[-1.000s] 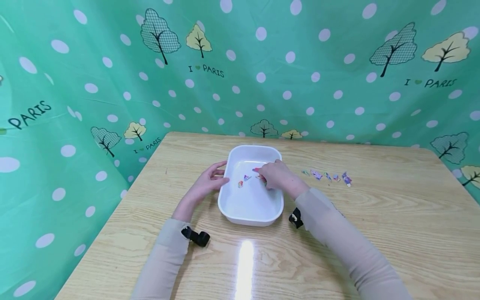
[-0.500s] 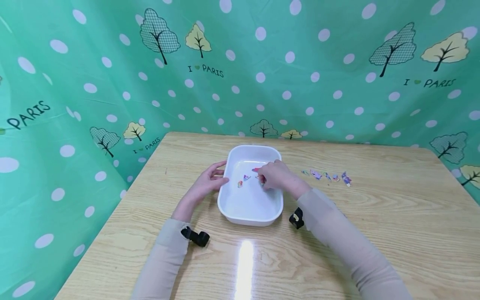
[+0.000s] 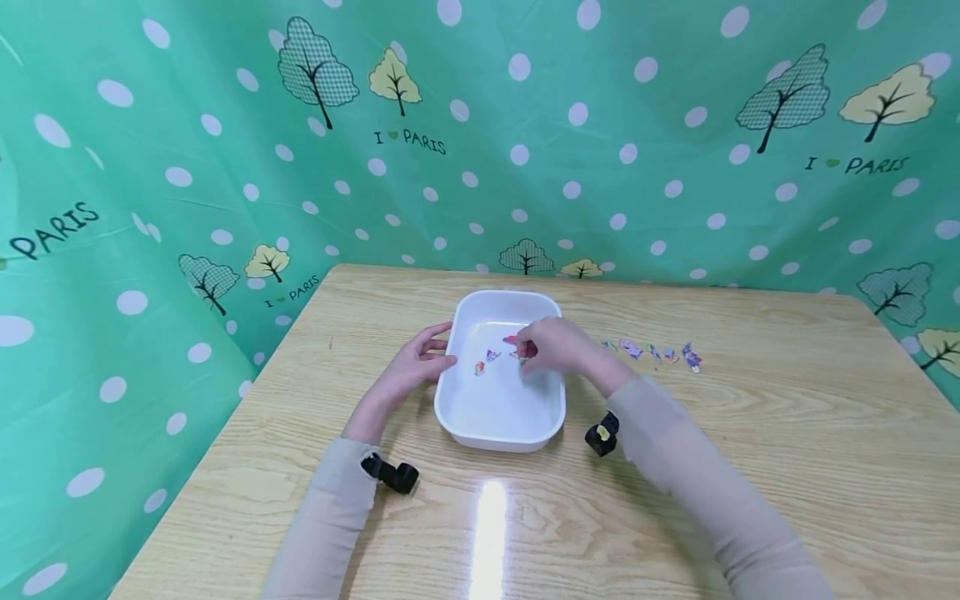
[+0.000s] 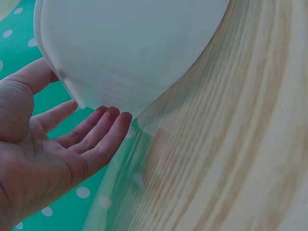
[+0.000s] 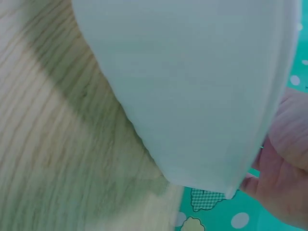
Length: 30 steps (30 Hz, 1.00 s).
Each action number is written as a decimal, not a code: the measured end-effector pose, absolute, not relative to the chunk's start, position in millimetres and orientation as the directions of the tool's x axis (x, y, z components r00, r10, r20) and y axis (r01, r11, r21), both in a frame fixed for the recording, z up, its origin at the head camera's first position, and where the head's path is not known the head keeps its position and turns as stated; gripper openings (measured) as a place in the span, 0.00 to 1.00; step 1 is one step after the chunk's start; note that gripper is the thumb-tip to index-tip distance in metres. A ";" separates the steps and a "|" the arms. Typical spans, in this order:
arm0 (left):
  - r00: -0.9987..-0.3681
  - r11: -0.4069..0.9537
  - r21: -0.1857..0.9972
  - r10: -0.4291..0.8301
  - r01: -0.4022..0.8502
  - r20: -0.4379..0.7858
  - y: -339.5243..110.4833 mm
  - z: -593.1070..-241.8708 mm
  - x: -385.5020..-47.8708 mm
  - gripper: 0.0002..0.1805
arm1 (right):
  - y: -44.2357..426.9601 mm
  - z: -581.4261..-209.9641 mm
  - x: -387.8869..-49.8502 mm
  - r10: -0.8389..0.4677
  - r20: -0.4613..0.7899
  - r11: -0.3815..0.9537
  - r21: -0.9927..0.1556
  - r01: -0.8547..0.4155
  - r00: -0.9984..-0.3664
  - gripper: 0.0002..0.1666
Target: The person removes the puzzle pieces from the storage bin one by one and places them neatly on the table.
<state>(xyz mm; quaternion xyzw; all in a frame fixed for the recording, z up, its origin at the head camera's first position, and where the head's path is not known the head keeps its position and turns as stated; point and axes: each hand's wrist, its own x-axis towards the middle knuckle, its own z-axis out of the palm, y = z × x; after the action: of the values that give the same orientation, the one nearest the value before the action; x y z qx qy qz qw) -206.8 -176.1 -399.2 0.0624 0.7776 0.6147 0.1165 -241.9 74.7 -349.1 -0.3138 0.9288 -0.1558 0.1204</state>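
A white plastic basin [image 3: 501, 408] stands on the wooden table. Several small, colourful cut-out pieces lie inside it, among them an orange one [image 3: 480, 367], a purple one [image 3: 492, 355] and a reddish one [image 3: 511, 339]. My left hand [image 3: 415, 358] rests against the basin's left side, its thumb by the rim and its fingers extended along the outer wall, as the left wrist view shows. Over the basin's right rim reaches my right hand [image 3: 557, 346], fingertips bent down near the pieces. Whether it pinches one is hidden; the basin wall blocks its fingertips in the right wrist view.
Right of the basin, more colourful pieces [image 3: 631, 348] lie in a row on the table [image 3: 787, 442]. A green dotted curtain [image 3: 480, 192] hangs behind and to the left. Black wrist cameras sit on both sleeves.
My right hand has shifted slightly to the right and its wrist has turned a little, still over the basin. The left hand and the basin stay in place.
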 end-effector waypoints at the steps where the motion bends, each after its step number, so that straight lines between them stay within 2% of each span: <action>1: -0.966 0.238 0.970 0.238 -0.047 -0.105 -176.2 -399.0 -206.7 0.34 | 76.0 -347.9 -241.8 -0.616 -0.116 0.753 -0.377 -0.539 -0.779 0.09; 11: -0.968 0.236 0.969 0.218 -0.068 -0.121 -176.0 -398.6 -206.0 0.33 | 95.5 -334.7 -243.3 -0.542 -0.043 0.750 -0.476 -0.460 -0.839 0.10; 23: -0.967 0.236 0.969 0.223 -0.072 -0.126 -175.8 -398.8 -207.0 0.33 | 141.4 -335.4 -249.6 -0.455 0.053 0.768 -0.482 -0.422 -0.889 0.12; 30: -0.967 0.240 0.968 0.219 -0.075 -0.130 -175.7 -398.7 -206.3 0.33 | 168.6 -344.5 -249.5 -0.402 0.024 0.816 -0.445 -0.369 -0.916 0.12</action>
<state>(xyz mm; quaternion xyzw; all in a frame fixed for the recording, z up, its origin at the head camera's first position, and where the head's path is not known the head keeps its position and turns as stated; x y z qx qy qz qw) -206.3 -175.7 -398.7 0.0460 0.7782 0.6148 0.1195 -249.5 168.6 -344.5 -0.2024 0.9522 -0.2259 0.0356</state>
